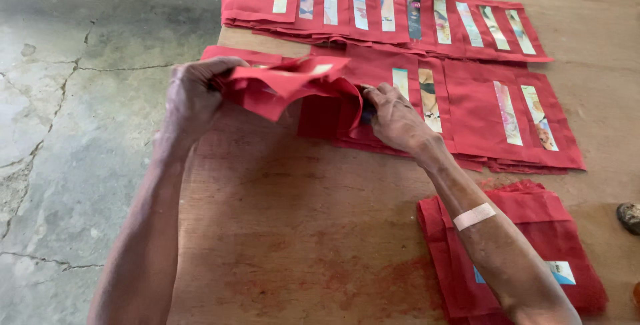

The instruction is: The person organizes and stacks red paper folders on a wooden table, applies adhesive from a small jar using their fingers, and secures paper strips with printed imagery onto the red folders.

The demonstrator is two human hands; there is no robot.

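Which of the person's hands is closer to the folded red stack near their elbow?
Right. The right hand is above the folded red stack; the left hand is far across the board.

- Setting: a small hand-production workshop, probably for cloth or paper pouches.
- Rows of identical red pouches [400, 12], each bearing a narrow picture strip, lie overlapped in batches on a worn wooden table [287, 232].
- A separate stack of folded red pieces [533, 232] sits at the near right.
- Red dye stains mark the table surface.
- A cracked bare concrete floor [67, 132] lies beside the table.
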